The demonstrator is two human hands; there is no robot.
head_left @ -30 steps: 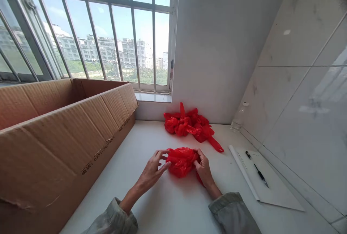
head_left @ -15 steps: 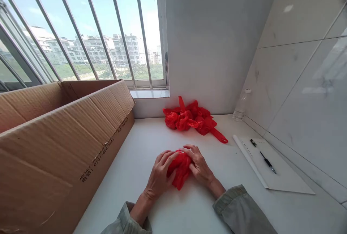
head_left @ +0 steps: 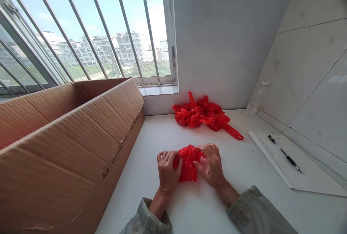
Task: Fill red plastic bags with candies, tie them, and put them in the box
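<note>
A crumpled red plastic bag (head_left: 188,162) lies on the white counter (head_left: 211,212) between my two hands. My left hand (head_left: 167,170) grips its left side with curled fingers. My right hand (head_left: 210,163) pinches its right and top edge. Both hands squeeze the bag into a small bundle. Farther back against the wall lies a pile of red plastic bags (head_left: 205,115), bunched up, with one handle trailing to the right.
A large open cardboard box (head_left: 67,136) fills the left side. At the right lie a white paper pad (head_left: 303,172) with a black pen (head_left: 286,154) on it, and a clear plastic bottle (head_left: 256,100) in the corner. A barred window is behind.
The hands have closed in on the bag and pressed it from a loose, wider shape into a tighter bundle. The view has shifted slightly to the left.
</note>
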